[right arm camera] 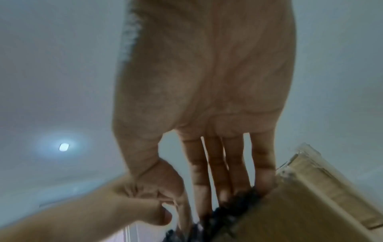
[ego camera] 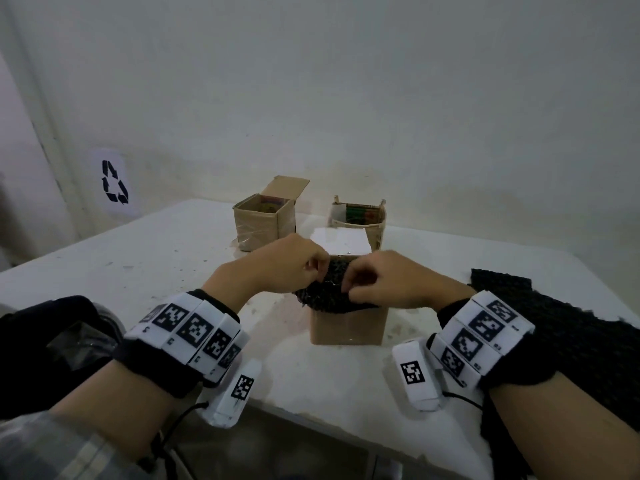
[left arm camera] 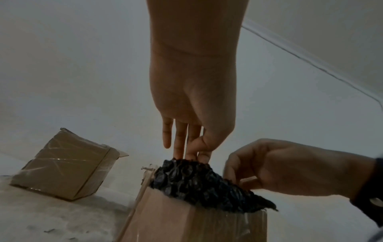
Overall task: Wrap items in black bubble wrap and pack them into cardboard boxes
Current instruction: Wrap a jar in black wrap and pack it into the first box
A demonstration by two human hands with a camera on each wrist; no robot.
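Black bubble-wrapped bundle (ego camera: 329, 292) – contents hidden | left hand (ego camera: 277, 265) pinching it | right hand (ego camera: 384, 282) pinching it

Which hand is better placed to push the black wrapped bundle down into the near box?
Right hand, probably: its fingers spread over the black wrapped bundle atop the near box; the left hand only pinches the far edge.

Cardboard boxes: three; one (ego camera: 348, 329) near the bench's front edge, two (ego camera: 265, 221) (ego camera: 360, 220) open toward its back edge
Black bubble-wrapped bundles: one (ego camera: 327, 292), atop the front box
Spare black bubble wrap sheets: one pile (ego camera: 540, 327) at the right edge; sheet count unclear
Hands: two, left hand (ego camera: 277, 268), right hand (ego camera: 391, 280)
Wristbands with printed markers: two
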